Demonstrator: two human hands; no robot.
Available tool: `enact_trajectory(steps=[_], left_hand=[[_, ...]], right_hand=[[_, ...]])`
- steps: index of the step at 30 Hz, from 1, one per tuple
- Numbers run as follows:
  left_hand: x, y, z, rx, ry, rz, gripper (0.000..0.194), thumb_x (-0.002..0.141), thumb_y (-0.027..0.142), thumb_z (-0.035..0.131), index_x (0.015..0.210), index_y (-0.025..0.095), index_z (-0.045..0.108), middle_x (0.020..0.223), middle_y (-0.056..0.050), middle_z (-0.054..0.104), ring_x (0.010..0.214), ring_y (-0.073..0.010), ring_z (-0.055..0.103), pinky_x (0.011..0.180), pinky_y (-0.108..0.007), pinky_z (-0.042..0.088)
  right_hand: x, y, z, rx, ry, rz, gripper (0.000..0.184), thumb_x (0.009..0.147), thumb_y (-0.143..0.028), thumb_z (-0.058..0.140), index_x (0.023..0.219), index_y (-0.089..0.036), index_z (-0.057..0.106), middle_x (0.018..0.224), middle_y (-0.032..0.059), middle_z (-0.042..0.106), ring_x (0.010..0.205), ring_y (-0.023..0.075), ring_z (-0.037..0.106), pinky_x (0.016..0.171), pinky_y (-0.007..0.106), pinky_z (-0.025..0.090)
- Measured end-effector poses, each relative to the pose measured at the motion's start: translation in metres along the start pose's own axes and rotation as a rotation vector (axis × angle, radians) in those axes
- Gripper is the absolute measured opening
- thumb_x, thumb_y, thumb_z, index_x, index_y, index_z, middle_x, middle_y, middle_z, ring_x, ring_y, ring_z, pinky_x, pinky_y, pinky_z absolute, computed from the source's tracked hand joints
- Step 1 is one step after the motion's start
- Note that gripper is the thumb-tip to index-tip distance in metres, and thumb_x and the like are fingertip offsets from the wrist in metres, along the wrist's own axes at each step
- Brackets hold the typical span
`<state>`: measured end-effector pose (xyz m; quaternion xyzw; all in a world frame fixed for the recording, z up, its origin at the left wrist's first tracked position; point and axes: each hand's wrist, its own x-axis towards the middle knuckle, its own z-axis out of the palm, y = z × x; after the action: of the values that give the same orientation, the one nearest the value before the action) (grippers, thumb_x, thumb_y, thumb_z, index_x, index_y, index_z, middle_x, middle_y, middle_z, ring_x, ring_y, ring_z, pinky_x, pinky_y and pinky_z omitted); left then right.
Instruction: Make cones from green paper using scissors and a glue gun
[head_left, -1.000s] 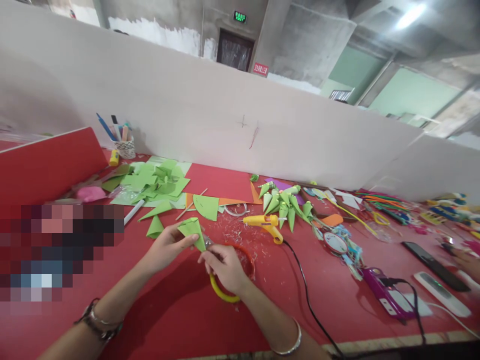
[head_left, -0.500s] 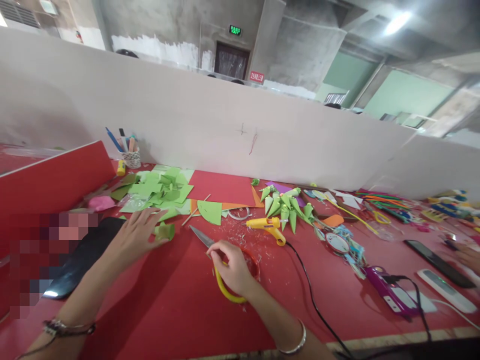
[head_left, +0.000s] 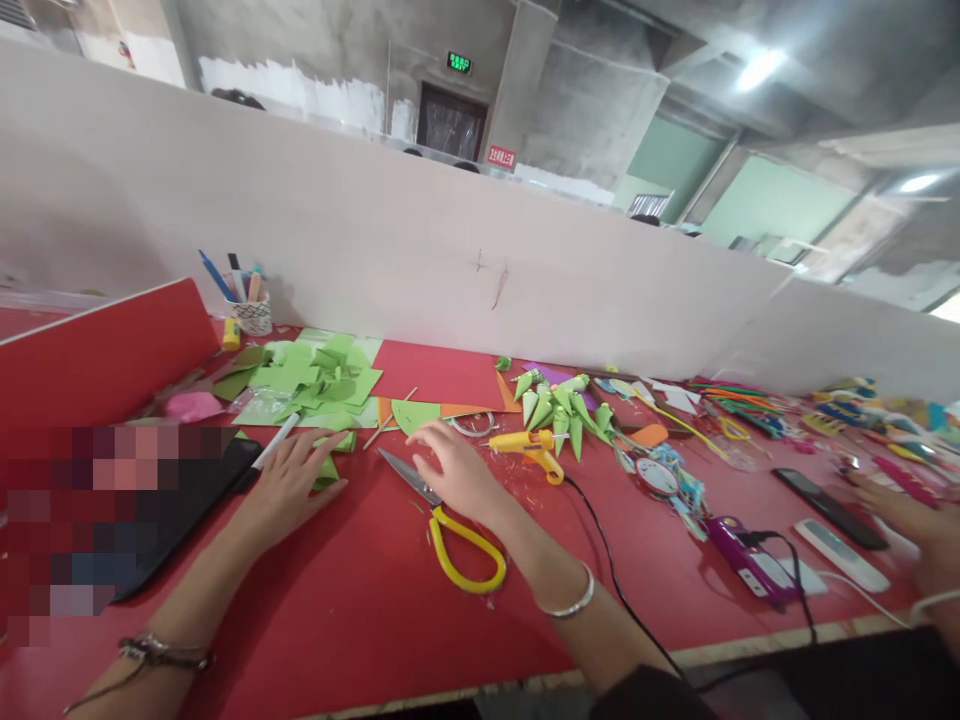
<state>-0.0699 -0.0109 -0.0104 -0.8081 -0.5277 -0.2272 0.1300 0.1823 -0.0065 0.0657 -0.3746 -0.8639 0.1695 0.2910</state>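
My left hand (head_left: 289, 482) lies flat and open on the red table (head_left: 360, 620), its fingers on a green paper piece (head_left: 328, 467) beside a white marker (head_left: 274, 441). My right hand (head_left: 455, 470) hovers open with spread fingers just past the yellow-handled scissors (head_left: 450, 525), which lie on the table apart from it. The hand is close to a green half-round paper (head_left: 414, 414) and a yellow glue gun (head_left: 529, 447). A cluster of green paper cones (head_left: 564, 400) lies behind the glue gun.
A heap of green paper scraps (head_left: 319, 372) and a red sheet (head_left: 439, 373) lie toward the back. A pen cup (head_left: 252, 312) stands by the white partition (head_left: 420, 250). A black cord (head_left: 611, 570), purple device (head_left: 746, 562), phone (head_left: 829, 493) and another person's hand (head_left: 911, 515) are at right.
My left hand set the green cone down and flattened on the table. My right hand let go of the scissors and moved forward toward the green half-round paper.
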Motion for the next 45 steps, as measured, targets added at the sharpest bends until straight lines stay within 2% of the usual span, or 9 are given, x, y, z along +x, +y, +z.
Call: enact_trajectory(steps=[5,11,16,20,27,32,35,41,45], left_hand=[[-0.002,0.004,0.002,0.009,-0.058,-0.036,0.048,0.078,0.038,0.046,0.123,0.023,0.041,0.118,-0.010,0.049,0.108,-0.0283,0.044,0.088,-0.041,0.036],[0.001,0.010,0.001,-0.041,-0.064,-0.070,0.047,0.079,0.039,0.045,0.122,0.023,0.042,0.117,-0.009,0.050,0.106,-0.0281,0.045,0.087,-0.042,0.036],[0.005,0.018,0.004,-0.078,-0.100,-0.073,0.043,0.080,0.039,0.042,0.122,0.025,0.042,0.119,-0.009,0.048,0.106,-0.0270,0.045,0.086,-0.042,0.036],[0.008,0.026,0.004,-0.125,-0.096,-0.073,0.041,0.081,0.038,0.042,0.121,0.027,0.043,0.120,-0.008,0.048,0.109,-0.0262,0.042,0.088,-0.041,0.034],[0.016,0.041,0.000,-0.134,-0.152,-0.036,0.039,0.082,0.036,0.042,0.119,0.027,0.044,0.120,-0.007,0.049,0.109,-0.0251,0.041,0.087,-0.039,0.034],[0.043,0.047,0.000,-0.020,-0.063,-0.026,0.041,0.080,0.019,0.038,0.118,0.028,0.047,0.115,-0.006,0.053,0.106,-0.0234,0.045,0.093,-0.041,0.026],[0.070,0.048,0.008,-0.011,-0.104,-0.046,0.053,0.076,0.011,0.035,0.127,0.024,0.038,0.118,-0.009,0.051,0.110,-0.0230,0.043,0.098,-0.042,0.020],[0.121,0.040,0.045,-0.145,-0.413,-0.105,0.063,0.073,0.035,0.048,0.132,0.021,0.031,0.133,-0.009,0.040,0.122,-0.0258,0.033,0.100,-0.043,0.019],[0.133,0.034,0.064,-0.163,-0.472,-0.122,0.074,0.066,0.055,0.051,0.129,0.019,0.038,0.131,-0.014,0.041,0.118,-0.0347,0.037,0.095,-0.049,0.025]], right_hand=[[0.010,0.006,-0.001,-0.148,-0.165,0.017,0.025,0.082,-0.026,0.048,0.105,-0.018,0.050,0.104,0.0073,0.052,0.098,0.0180,0.049,0.082,0.031,0.041],[0.012,0.006,-0.014,-0.160,-0.172,0.115,0.025,0.083,-0.020,0.046,0.106,-0.015,0.049,0.105,0.0101,0.053,0.097,0.0184,0.051,0.081,0.032,0.041],[-0.015,-0.001,-0.026,0.000,-0.139,0.098,0.023,0.084,-0.023,0.045,0.106,-0.020,0.051,0.103,0.0055,0.056,0.093,0.0150,0.053,0.080,0.028,0.040],[-0.044,0.013,-0.017,0.101,-0.050,0.128,0.017,0.087,-0.025,0.040,0.091,-0.020,0.056,0.088,0.0017,0.059,0.077,0.0111,0.055,0.067,0.022,0.040],[-0.062,0.044,0.003,-0.069,0.036,0.092,0.034,0.089,-0.030,0.036,0.062,-0.017,0.052,0.061,0.0003,0.053,0.059,0.0103,0.048,0.058,0.021,0.032],[-0.065,0.044,0.001,-0.086,0.059,0.078,0.038,0.091,-0.030,0.029,0.064,-0.017,0.052,0.061,0.0013,0.054,0.058,0.0102,0.048,0.056,0.021,0.031],[-0.067,0.041,0.002,-0.162,0.027,0.045,0.037,0.090,-0.029,0.030,0.062,-0.017,0.051,0.059,0.0009,0.053,0.057,0.0101,0.047,0.055,0.022,0.029],[-0.066,0.034,0.007,-0.332,-0.030,-0.066,0.035,0.089,-0.029,0.035,0.058,-0.018,0.048,0.056,-0.0006,0.052,0.055,0.0094,0.045,0.053,0.024,0.025],[-0.064,0.033,0.005,-0.382,-0.003,-0.096,0.034,0.088,-0.028,0.035,0.059,-0.017,0.049,0.056,-0.0004,0.053,0.054,0.0093,0.045,0.052,0.025,0.023]])
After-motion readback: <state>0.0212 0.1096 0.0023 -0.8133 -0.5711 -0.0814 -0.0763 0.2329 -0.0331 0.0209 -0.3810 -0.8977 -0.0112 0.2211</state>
